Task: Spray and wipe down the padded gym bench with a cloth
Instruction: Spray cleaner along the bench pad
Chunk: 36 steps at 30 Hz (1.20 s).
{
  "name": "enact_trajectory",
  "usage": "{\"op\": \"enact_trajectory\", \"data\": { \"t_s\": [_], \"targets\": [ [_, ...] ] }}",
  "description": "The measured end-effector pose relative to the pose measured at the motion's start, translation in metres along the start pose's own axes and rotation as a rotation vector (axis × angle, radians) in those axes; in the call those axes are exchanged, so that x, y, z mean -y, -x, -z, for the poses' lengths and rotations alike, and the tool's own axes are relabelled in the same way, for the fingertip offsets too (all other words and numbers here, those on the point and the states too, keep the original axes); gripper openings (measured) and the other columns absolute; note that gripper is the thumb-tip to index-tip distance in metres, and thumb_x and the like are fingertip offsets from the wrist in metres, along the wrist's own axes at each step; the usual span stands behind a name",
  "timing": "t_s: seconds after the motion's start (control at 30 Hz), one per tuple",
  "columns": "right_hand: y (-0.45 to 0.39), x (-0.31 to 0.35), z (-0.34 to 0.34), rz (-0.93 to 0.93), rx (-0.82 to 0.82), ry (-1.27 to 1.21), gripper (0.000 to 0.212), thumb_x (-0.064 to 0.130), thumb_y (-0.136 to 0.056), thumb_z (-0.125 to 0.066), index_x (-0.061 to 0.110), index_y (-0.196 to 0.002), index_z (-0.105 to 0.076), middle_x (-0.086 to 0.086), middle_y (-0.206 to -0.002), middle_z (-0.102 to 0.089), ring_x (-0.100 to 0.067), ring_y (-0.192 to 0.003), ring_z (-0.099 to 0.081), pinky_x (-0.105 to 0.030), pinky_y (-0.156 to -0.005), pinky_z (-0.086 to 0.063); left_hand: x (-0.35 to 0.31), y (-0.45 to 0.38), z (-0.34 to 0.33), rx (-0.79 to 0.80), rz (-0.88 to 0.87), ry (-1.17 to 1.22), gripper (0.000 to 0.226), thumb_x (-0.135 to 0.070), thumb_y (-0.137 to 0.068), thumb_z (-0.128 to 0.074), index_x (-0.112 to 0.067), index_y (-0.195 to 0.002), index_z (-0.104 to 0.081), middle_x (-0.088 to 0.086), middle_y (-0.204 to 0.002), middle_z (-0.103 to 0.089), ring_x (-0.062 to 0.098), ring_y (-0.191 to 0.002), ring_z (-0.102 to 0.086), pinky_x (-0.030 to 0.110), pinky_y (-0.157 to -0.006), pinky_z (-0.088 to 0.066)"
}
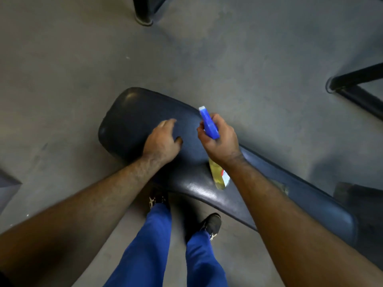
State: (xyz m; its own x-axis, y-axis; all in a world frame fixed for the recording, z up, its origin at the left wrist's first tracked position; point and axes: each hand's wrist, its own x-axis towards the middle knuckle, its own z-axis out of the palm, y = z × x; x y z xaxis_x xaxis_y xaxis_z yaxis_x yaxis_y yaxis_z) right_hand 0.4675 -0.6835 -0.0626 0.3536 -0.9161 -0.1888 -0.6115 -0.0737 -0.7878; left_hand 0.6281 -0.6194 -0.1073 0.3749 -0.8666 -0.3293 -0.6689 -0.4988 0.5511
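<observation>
Right hand (218,139), fingers curled round the neck of a spray bottle with a blue plastic trigger head and a clear body of yellow liquid (210,126), holds it tilted above the bench, its white-tipped nozzle directed away from the person and its base angled back beneath the wrist. Left hand (162,140), just beside it, rests palm down on the long padded gym bench of dark blue textured vinyl (134,119), fingers bent loosely over the pad; whether anything lies beneath the palm cannot be told. The bench runs diagonally from its rounded end at centre left to the lower right edge. Below it, blue trousers (153,241) and dark shoes (211,223) stand on a grey concrete floor (238,54). Black metal frame legs (352,81) rest on the floor at top and right.
</observation>
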Motion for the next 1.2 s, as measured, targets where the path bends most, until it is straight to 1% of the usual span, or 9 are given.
{"op": "enact_trajectory", "data": {
  "t_s": [0.17,0.3,0.4,0.47,0.63,0.8,0.93,1.1,1.2],
  "targets": [
    [-0.044,0.04,-0.077,-0.055,0.141,0.006,0.024,0.036,-0.085,-0.066,0.014,-0.085,-0.055,-0.004,-0.073,-0.062,-0.026,-0.072,-0.059,-0.045,-0.07,-0.052,0.082,-0.044,0.021,-0.15,0.086,-0.13,0.063,-0.031,-0.086,-0.066,-0.006,-0.141,-0.046,0.015,-0.144,-0.047,0.032,-0.134,-0.043,0.041,-0.109,-0.035],
    [-0.075,0.058,-0.125,-0.105,0.244,0.073,0.028,0.041,-0.087,-0.067,0.019,-0.083,-0.05,0.002,-0.075,-0.06,-0.023,-0.077,-0.059,-0.037,-0.07,-0.048,0.132,-0.065,0.008,-0.194,0.131,-0.182,0.069,-0.04,-0.091,-0.053,-0.002,-0.147,-0.037,0.021,-0.155,-0.032,0.035,-0.145,-0.027,0.044,-0.118,-0.022],
    [-0.093,0.065,-0.151,-0.118,0.305,0.159,0.029,0.039,-0.088,-0.066,0.022,-0.077,-0.046,0.005,-0.072,-0.055,-0.023,-0.08,-0.059,-0.031,-0.067,-0.039,0.147,-0.068,-0.01,-0.212,0.08,-0.231,0.068,-0.043,-0.097,-0.031,0.001,-0.149,-0.031,0.023,-0.158,-0.025,0.036,-0.148,-0.021,0.046,-0.121,-0.013],
    [-0.103,0.068,-0.163,-0.142,0.325,0.205,0.024,0.039,-0.089,-0.065,0.021,-0.081,-0.051,0.002,-0.078,-0.058,-0.024,-0.083,-0.059,-0.031,-0.07,-0.041,0.152,-0.067,-0.019,-0.245,0.047,-0.28,0.065,-0.041,-0.1,-0.026,0.002,-0.149,-0.029,0.024,-0.158,-0.025,0.036,-0.148,-0.02,0.047,-0.122,-0.012],
    [-0.12,0.077,-0.174,-0.169,0.312,0.219,0.026,0.037,-0.088,-0.064,0.013,-0.096,-0.062,-0.006,-0.087,-0.066,-0.029,-0.088,-0.063,-0.039,-0.079,-0.052,0.158,-0.069,-0.026,-0.266,0.039,-0.344,0.064,-0.041,-0.102,-0.031,0.002,-0.149,-0.028,0.024,-0.158,-0.024,0.035,-0.148,-0.02,0.047,-0.122,-0.014],
    [-0.123,0.077,-0.177,-0.191,0.33,0.271,0.023,0.039,-0.087,-0.062,0.016,-0.091,-0.061,-0.006,-0.084,-0.065,-0.028,-0.083,-0.063,-0.037,-0.074,-0.053,0.157,-0.07,-0.027,-0.29,0.035,-0.359,0.065,-0.042,-0.102,-0.029,0.002,-0.149,-0.029,0.025,-0.157,-0.024,0.035,-0.148,-0.021,0.047,-0.122,-0.015],
    [-0.119,0.076,-0.175,-0.22,0.309,0.262,0.023,0.041,-0.089,-0.063,0.019,-0.083,-0.058,0.002,-0.072,-0.057,-0.021,-0.075,-0.06,-0.03,-0.067,-0.045,0.158,-0.07,-0.028,-0.295,0.032,-0.385,0.064,-0.041,-0.102,-0.03,0.002,-0.15,-0.028,0.025,-0.158,-0.023,0.035,-0.148,-0.02,0.047,-0.122,-0.015],
    [-0.1,0.065,-0.159,-0.225,0.301,0.226,0.023,0.042,-0.089,-0.065,0.021,-0.088,-0.056,0.002,-0.075,-0.057,-0.019,-0.075,-0.057,-0.028,-0.063,-0.038,0.151,-0.066,-0.026,-0.345,0.029,-0.367,0.06,-0.036,-0.102,-0.037,0.001,-0.148,-0.033,0.024,-0.156,-0.029,0.035,-0.147,-0.025,0.047,-0.121,-0.019],
    [-0.085,0.052,-0.143,-0.24,0.236,0.229,0.024,0.04,-0.088,-0.065,0.018,-0.088,-0.056,0.004,-0.074,-0.056,-0.022,-0.077,-0.057,-0.029,-0.067,-0.038,0.129,-0.05,-0.04,-0.351,-0.056,-0.335,0.058,-0.032,-0.099,-0.045,0.002,-0.146,-0.038,0.023,-0.154,-0.034,0.033,-0.145,-0.029,0.047,-0.119,-0.024]
  ]
}}
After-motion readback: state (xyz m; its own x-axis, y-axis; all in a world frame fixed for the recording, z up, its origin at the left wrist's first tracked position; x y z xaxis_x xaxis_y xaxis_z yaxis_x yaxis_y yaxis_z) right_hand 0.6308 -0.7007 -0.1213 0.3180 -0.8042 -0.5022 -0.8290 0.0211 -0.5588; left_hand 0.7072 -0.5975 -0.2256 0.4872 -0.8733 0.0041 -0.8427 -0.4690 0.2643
